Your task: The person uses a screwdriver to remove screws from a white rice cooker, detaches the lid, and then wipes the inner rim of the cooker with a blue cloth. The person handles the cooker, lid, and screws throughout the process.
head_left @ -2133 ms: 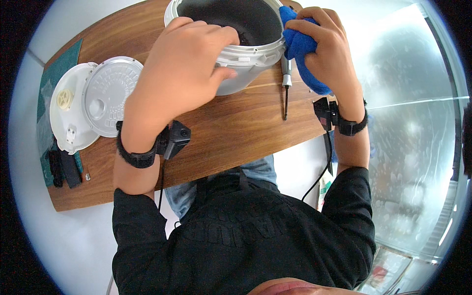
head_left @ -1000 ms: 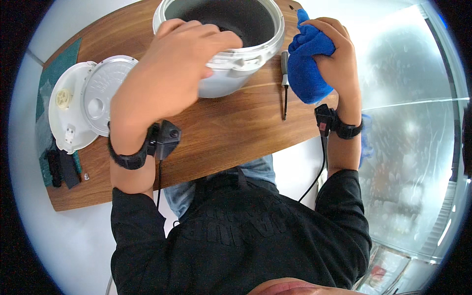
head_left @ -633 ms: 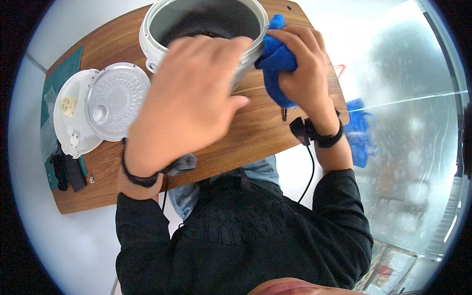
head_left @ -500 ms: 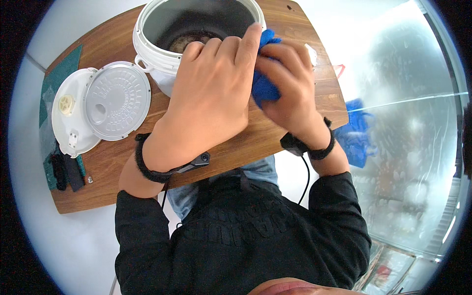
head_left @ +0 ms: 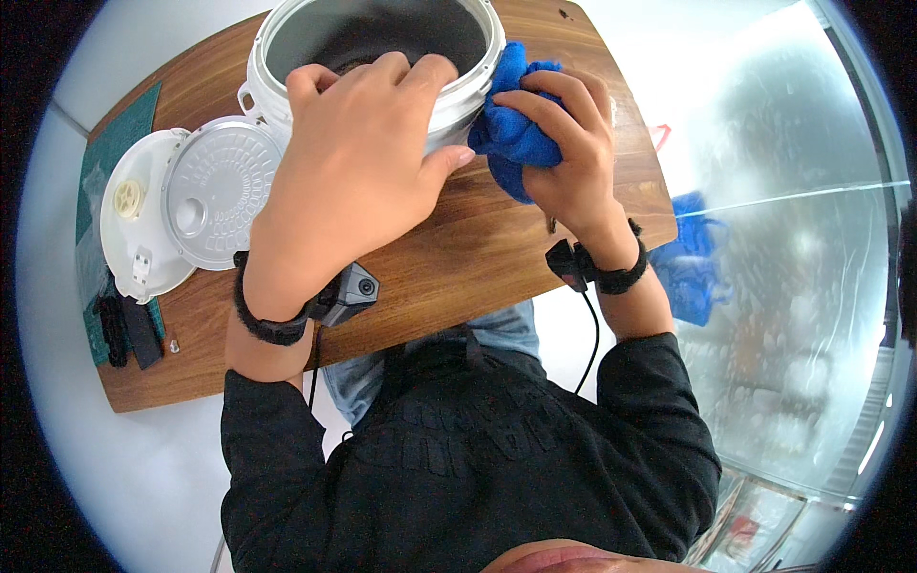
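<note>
Pale floor all round a brown wooden table (head_left: pixel 458 277). Far left, a green mat (head_left: pixel 115 134) and small black parts (head_left: pixel 129 329). Next, a white lid (head_left: pixel 191 205), inside up. At the far edge, white cooker (head_left: pixel 373 48), left hand (head_left: pixel 353 181) clasping its rim. Right hand (head_left: pixel 573 158) closed on blue cloth (head_left: pixel 511 134), pressed against the cooker's side.

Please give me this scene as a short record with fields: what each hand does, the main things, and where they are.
Left hand: grips the near rim and wall of the white cooker body.
Right hand: presses a blue cloth against the cooker's right side.
Cooker: open, dark inside, at the far edge of the wooden table.
Lid: white, detached, lying inner side up, left of the cooker.
Wrists: black bands with small devices and cables.
</note>
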{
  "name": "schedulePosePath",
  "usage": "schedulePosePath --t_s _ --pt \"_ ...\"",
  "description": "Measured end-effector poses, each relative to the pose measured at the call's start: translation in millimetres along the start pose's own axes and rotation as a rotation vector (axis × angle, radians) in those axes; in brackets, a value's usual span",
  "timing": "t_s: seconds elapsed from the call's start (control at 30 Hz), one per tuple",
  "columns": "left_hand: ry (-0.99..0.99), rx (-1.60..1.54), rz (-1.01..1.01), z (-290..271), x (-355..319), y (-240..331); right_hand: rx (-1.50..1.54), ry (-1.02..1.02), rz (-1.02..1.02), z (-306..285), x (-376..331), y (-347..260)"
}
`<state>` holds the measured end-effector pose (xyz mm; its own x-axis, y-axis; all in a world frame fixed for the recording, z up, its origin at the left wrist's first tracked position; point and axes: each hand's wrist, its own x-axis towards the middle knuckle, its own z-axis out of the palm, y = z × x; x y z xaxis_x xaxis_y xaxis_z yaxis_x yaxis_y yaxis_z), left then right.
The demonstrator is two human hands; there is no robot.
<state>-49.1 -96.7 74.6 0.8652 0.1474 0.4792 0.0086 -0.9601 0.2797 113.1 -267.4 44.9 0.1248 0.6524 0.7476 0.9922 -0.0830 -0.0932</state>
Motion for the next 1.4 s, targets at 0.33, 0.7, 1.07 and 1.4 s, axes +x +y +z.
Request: schedulePosePath --t_s 0.33,0.7,1.07,1.4 --pt "0.052 0.098 0.088 12.6 5.8 1.6 -0.116 -0.012 0.016 3.4 -2.6 -30.4" --pt "0.075 0.032 0.113 11.3 7.6 -1.7 -0.034 0.040 -0.026 7.4 -3.3 -18.5" --pt "-0.098 -0.041 0.161 -26.0 -3.2 -28.0 -0.088 0.047 0.093 -1.4 -1.3 18.4" --pt "-0.013 0.012 0.047 3.8 2.3 10.1 -0.075 0.051 0.045 9.3 2.5 1.2"
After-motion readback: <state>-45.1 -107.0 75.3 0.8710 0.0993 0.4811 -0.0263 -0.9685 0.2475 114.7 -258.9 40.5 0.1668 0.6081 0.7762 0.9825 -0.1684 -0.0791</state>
